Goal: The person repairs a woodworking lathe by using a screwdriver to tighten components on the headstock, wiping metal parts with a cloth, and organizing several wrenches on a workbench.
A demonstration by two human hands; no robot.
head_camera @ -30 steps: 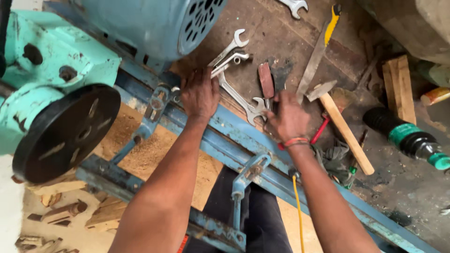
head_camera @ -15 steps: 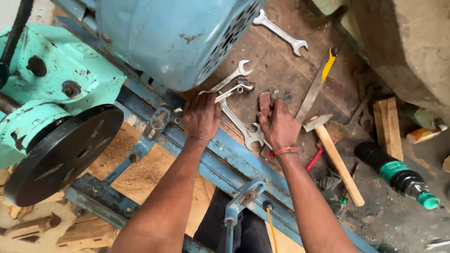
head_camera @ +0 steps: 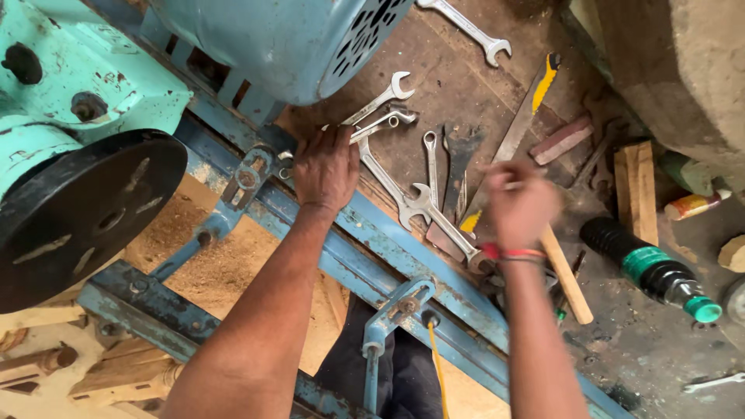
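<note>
Left hand (head_camera: 326, 167) sits centre frame, palm down on the blue steel rail (head_camera: 403, 256), fingers curled over the near ends of two spanners (head_camera: 380, 112) that lie side by side just below the blue motor housing (head_camera: 295, 39); whether the fingers actually grip one or just press on them cannot be told, the hand hides the contact. Right hand (head_camera: 518, 203) is right of centre, blurred, fingers bent over the upper end of a hammer whose wooden handle (head_camera: 566, 275) sticks out toward lower right; it looks like a loose hold but the blur hides it, so cannot tell. Between the hands lie a long spanner (head_camera: 392, 186) and a smaller ring spanner (head_camera: 431, 159), flat on the brown bench (head_camera: 458, 77), likely spread out so each stays within easy reach. Another spanner (head_camera: 466, 27) lies at the top, well apart. A flat blade with a yellow tip (head_camera: 535, 101) slants upper right, a red block (head_camera: 560, 140) beside it. A black-and-green drill (head_camera: 652, 268) lies on its side at right, near a wood block (head_camera: 636, 190). A black disc (head_camera: 77, 217) on the green machine body (head_camera: 77, 77) fills the left; sawdust (head_camera: 194, 256) is piled under the frame, probably fallen from the machine.
</note>
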